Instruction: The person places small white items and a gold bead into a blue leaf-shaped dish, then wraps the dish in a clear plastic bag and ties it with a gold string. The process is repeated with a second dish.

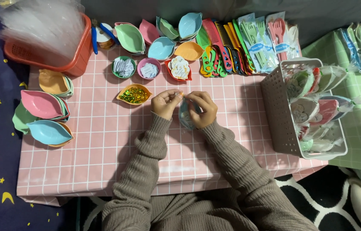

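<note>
While both hands meet — left fingers (166, 102) | right fingers (202, 109) pinching blue dish (184, 114) between them

place: home packing table | signs: pink checked tablecloth (103, 141), leaf-shaped dishes (44, 105), combs (219, 47), basket of wrapped sets (274, 107)

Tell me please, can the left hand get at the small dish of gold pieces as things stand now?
Probably yes. The dish of gold pieces lies just beside the left hand, with only bare pink tablecloth between them. But both hands are busy with a small blue packet, so the left hand must let go first.
</note>
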